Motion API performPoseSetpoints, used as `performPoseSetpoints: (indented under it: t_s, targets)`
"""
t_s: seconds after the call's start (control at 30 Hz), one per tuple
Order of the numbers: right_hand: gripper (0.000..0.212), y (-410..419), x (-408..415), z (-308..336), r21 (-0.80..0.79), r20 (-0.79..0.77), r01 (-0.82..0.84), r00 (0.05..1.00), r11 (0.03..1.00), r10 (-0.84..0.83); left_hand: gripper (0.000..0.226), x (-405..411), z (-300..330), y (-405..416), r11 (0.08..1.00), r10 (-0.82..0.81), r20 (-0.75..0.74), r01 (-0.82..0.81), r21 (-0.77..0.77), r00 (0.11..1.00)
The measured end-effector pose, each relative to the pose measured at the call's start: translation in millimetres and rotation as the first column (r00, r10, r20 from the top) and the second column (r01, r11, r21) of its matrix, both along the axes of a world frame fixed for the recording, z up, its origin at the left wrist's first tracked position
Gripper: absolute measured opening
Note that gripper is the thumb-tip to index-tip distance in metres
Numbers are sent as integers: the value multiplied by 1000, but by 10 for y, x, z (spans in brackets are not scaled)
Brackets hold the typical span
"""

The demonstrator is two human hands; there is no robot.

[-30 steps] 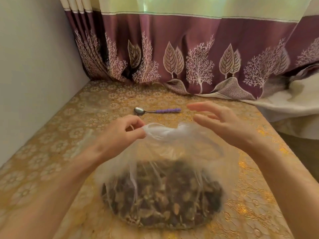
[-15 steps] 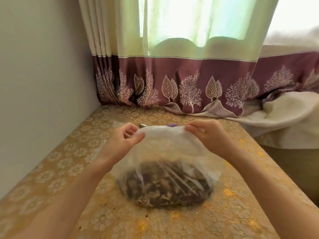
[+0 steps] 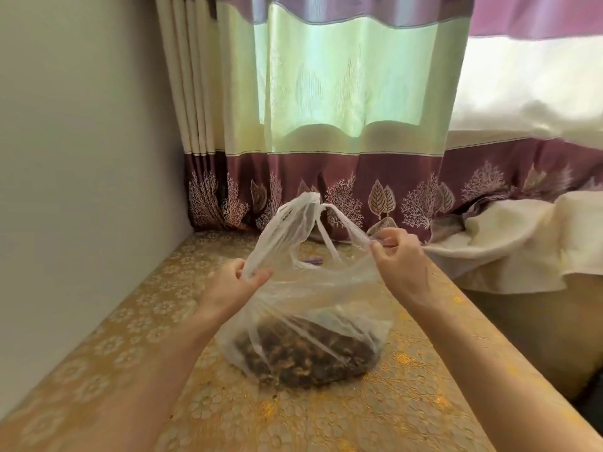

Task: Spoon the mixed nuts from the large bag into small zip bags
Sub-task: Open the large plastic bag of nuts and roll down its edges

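- The large bag [image 3: 303,337] of mixed nuts [image 3: 303,357] sat on the gold floral tablecloth [image 3: 375,415], near the middle of the table, between the person's two forearms.
- The left hand [image 3: 233,287] pinched one thin handle strip of the bag between thumb and curled fingers; half a second before, it had gripped the bunched rim lower down.
- The right hand [image 3: 399,259] pinched the other handle strip, fingers curled round it. A second earlier that hand had hovered spread and holding nothing above the bag; half a second earlier it had closed on the rim.
- Both handles were now drawn up and apart, and they met in a peak of clear plastic [image 3: 308,200] standing above the hands, where earlier the top had lain flat and stretched between them.
- The nuts lay heaped in the bottom of the bag, much as before.
- Only the purple handle of the spoon [image 3: 311,262] showed, through the plastic beyond the bag; its bowl, plain a second earlier, was hidden.
- The view had tilted upward, so more of the green and maroon curtain [image 3: 342,119] appeared than before.
- A cream blanket [image 3: 509,243] lay at the right, beside the table edge.
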State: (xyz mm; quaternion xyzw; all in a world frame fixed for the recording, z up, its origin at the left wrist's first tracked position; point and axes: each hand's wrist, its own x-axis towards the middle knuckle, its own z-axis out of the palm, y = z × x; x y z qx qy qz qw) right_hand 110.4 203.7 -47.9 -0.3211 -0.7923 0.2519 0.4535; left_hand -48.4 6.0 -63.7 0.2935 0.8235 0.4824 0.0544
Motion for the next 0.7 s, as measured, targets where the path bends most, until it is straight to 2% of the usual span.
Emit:
performPoseSetpoints:
  t_s: [0.03, 0.1, 0.17, 0.2, 0.23, 0.27, 0.3, 0.33, 0.37, 0.4, 0.47, 0.57, 0.7]
  targets:
    - [20, -79, -6, 5, 105, -100, 28, 995, 994, -18, 34, 16, 19, 9, 997, 68, -88, -70, -14, 994]
    - [8, -261, -56, 12, 349, -193, -65, 971, 935, 139, 31, 61, 56, 25, 979, 185, -278, -202, -32, 942]
    - [9, -454, -161, -21, 547, -44, -304, 920, 780, 389, 24, 120, 89, 51, 981, 192, -353, -190, 40, 916]
    - [13, -524, -244, -64, 566, 94, -435, 878, 700, 470, 23, 136, 97, 65, 984, 177, -342, -160, 80, 923]
    - [19, -573, -325, -112, 532, 234, -548, 828, 646, 510, 23, 147, 118, 74, 983, 164, -284, -133, 125, 945]
    - [24, -593, -397, -171, 477, 340, -615, 788, 627, 514, 22, 146, 156, 66, 972, 146, -145, -115, 205, 979]
    - [27, -576, -457, -233, 423, 394, -643, 765, 639, 509, 19, 132, 204, 37, 943, 93, 77, -112, 313, 993]
    - [29, -533, -487, -282, 376, 397, -641, 764, 669, 509, 14, 107, 256, -2, 900, -9, 314, -129, 415, 949]
    - [31, -466, -493, -313, 345, 382, -617, 780, 707, 495, 11, 74, 294, -57, 853, -140, 496, -150, 500, 857]
    - [33, -386, -478, -326, 342, 374, -576, 808, 742, 455, 9, 32, 315, -123, 808, -261, 604, -171, 564, 753]
    - [37, -225, -404, -320, 381, 372, -486, 859, 787, 351, 8, -41, 293, -244, 723, -419, 685, -237, 649, 596]
    - [39, -37, -282, -315, 418, 423, -396, 881, 817, 211, 9, -74, 183, -337, 624, -523, 703, -345, 701, 483]
    - [52, 24, -164, -358, 311, 557, -287, 827, 906, 71, 8, -25, -30, -359, 645, -578, 721, -327, 691, 383]
